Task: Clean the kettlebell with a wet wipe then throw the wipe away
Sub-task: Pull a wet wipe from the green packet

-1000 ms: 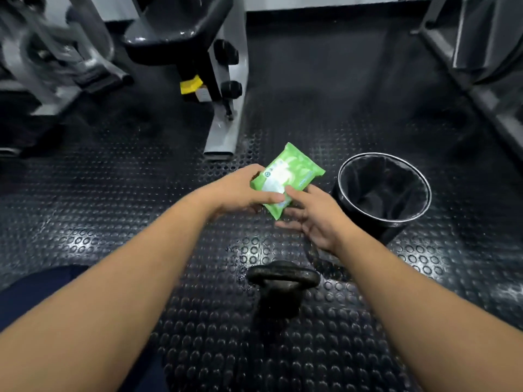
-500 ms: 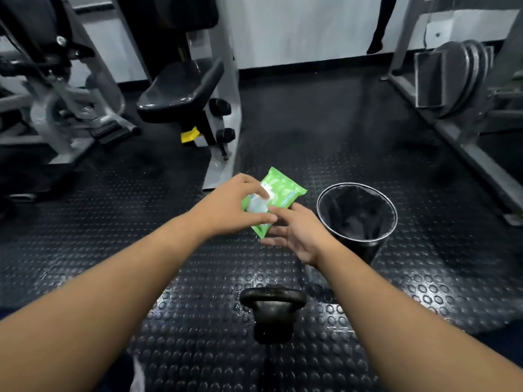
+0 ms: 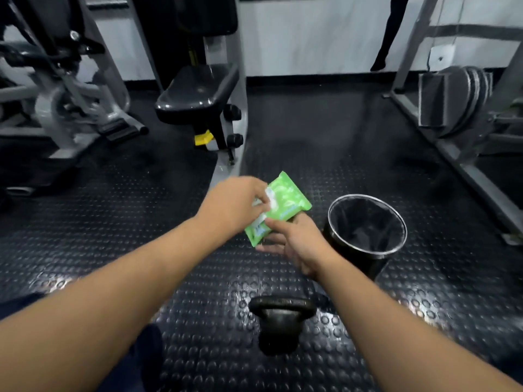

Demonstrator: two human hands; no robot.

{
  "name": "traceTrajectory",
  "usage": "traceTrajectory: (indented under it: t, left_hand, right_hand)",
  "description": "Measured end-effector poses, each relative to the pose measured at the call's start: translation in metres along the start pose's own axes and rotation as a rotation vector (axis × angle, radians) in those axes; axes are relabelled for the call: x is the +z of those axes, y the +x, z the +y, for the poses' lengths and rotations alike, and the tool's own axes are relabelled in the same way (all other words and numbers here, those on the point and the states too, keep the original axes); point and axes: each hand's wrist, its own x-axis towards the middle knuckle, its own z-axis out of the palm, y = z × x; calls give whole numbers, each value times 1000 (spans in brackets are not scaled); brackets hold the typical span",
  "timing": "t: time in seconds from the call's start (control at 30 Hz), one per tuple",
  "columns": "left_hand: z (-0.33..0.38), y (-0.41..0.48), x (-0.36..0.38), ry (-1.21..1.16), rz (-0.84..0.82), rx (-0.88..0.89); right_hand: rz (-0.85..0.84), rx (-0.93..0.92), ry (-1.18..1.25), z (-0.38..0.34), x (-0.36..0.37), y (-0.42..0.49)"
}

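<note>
Wipe pack (image 3: 285, 205): soft green plastic pouch, flat, roughly rectangular, with crimped ends and pale print on its face. It was held in the air between both sets of fingers, tilted with one corner up and away. A white patch showed on its face under the left fingers. Motion blur there, so flap or wipe could not be told.

Left hand (image 3: 232, 207): back of hand toward the camera, bare forearm reaching in from the lower left. Its fingers were curled and pinched the white patch on the pack.

Right hand (image 3: 297, 244): placed under the pack, thumb pressed on the pouch's near corner. The other fingers were spread beneath and largely hidden by the pouch. It was grasping the pack.

Kettlebell (image 3: 280, 326): black cast metal, thick loop handle over a rounded body. It stood upright on the floor (image 3: 141, 222), nearer than the fingers, between the forearms and touched by neither hand. Its lower body was lost in shadow.

Bin (image 3: 353, 261): round, black, with a shiny rim and a dark liner, just right of the right fingers.

Floor: black rubber with raised round studs and glossy highlights.

Beyond the fingers stood a padded black machine seat (image 3: 198, 94) on a grey steel frame. Grey weight plates (image 3: 458, 97) sat far right, their rack cut off by the frame edge.
</note>
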Motion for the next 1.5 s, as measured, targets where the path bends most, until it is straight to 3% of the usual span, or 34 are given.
traceTrajectory:
  t: [0.43,0.57,0.67,0.83,1.0,1.5]
  left_hand:
    - [-3,47,9,-47,-65,80]
    - [-2,47,10,-68,-71,124]
    - [-5,44,3,-103,-118,98]
    - [2,38,-6,-187,-56,-6]
    - [5,27,-8,-146,-150,11]
    - [3,24,-6,-25,-197,101]
  right_hand:
    - [36,-110,-128,-4,-13,20]
    - [29,-53,-87,-5,-20,26]
    - [24,-7,-35,-5,-22,25]
    - [35,0,-29,1,-26,15]
    - [36,-16,-17,3,-17,6]
    - [64,21,-25,2,-10,2]
